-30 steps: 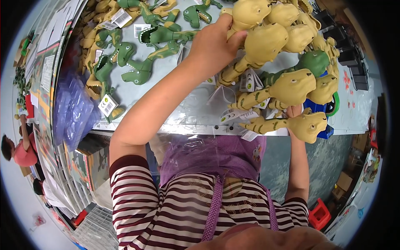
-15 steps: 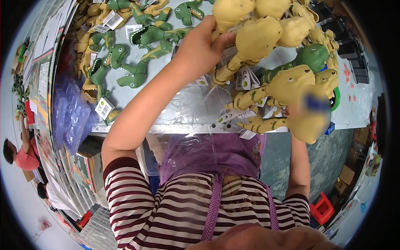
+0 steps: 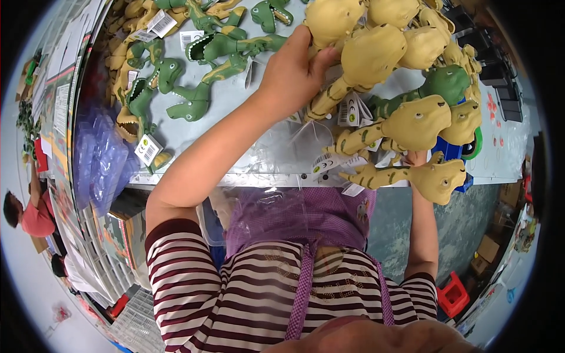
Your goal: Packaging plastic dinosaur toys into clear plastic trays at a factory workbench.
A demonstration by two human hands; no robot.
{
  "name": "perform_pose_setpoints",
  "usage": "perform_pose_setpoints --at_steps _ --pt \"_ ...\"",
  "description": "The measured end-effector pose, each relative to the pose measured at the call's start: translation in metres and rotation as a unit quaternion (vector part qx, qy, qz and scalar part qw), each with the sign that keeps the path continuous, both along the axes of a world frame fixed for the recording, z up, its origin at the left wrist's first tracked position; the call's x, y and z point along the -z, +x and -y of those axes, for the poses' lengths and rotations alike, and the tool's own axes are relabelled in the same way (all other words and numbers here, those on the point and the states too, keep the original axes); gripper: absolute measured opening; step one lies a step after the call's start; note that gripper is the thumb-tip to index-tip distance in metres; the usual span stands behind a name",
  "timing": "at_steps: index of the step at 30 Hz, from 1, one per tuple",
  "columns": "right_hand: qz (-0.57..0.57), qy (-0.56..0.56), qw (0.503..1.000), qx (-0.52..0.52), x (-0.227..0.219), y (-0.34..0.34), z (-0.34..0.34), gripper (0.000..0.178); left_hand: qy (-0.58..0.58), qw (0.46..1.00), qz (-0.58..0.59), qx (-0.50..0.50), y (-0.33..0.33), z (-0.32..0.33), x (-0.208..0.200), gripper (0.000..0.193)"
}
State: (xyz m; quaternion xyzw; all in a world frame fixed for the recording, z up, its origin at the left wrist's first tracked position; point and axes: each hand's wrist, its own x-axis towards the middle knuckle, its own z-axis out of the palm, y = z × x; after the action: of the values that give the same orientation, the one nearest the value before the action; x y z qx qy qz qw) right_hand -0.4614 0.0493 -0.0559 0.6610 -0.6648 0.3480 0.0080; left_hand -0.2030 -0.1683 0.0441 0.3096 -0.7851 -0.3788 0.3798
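My left hand (image 3: 289,75) reaches over the table, its thumb and fingers closed round the neck of a yellow toy dinosaur (image 3: 333,22) at the back of a group. Beside it stands another yellow dinosaur with a striped neck (image 3: 372,56). My right hand (image 3: 416,157) is at the table's front edge, mostly hidden behind the yellow dinosaur heads; its fingers do not show. Nearest to it are a yellow dinosaur (image 3: 438,181) overhanging the edge and another yellow one (image 3: 418,122). A green dinosaur (image 3: 444,85) sits among them. White paper tags (image 3: 353,112) hang from several toys.
Green toy dinosaurs with open mouths (image 3: 213,48) lie on the left of the table (image 3: 235,150). Clear plastic packaging (image 3: 103,156) hangs at the left edge. Black boxes (image 3: 500,73) and a roll of green tape (image 3: 474,144) are on the right. A red stool (image 3: 453,294) stands on the floor.
My left hand and the yellow dinosaurs sit slightly farther right in view. The front dinosaur's head, blurred before, now shows clearly, lower and apart from the heads behind it.
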Motion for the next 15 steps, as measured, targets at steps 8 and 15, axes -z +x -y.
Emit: perform_pose_setpoints --at_steps 8,15 --pt "-0.098 -0.015 0.994 -0.038 -0.014 0.003 -0.002 0.038 -0.012 0.999 -0.037 0.019 0.010 0.003 0.011 0.044" --pt "0.083 0.100 0.990 0.053 -0.030 0.020 0.007 0.034 0.030 0.996 -0.066 0.050 0.010 0.005 0.007 0.046"
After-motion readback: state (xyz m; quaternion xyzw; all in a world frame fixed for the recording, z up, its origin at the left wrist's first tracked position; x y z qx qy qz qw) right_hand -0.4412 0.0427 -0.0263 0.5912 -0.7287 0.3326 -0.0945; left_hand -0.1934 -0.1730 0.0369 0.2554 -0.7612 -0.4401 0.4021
